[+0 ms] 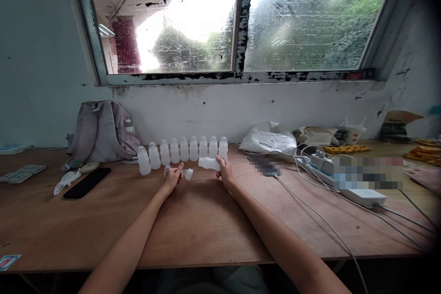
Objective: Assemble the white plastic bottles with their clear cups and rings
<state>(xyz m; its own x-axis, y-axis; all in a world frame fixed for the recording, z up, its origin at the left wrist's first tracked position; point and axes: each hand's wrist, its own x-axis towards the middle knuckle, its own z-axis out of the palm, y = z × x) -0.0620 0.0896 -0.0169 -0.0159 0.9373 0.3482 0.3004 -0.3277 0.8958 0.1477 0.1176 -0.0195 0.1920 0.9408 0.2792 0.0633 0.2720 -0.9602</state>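
Hands are working on one bottle and a small clear part.
The right hand (225,173) is gripping a frosted plastic bottle (207,163) lengthwise, fingers closed round its right end, in front of nine upright frosted bottles (183,150) standing on the wooden table (203,220). The left hand (172,177) is curling its fingers narrow, seemingly pinching a clear cap-like piece (188,174). Fitting or removing parts seems underway; the next move is probably calling for aligning bottle and piece.
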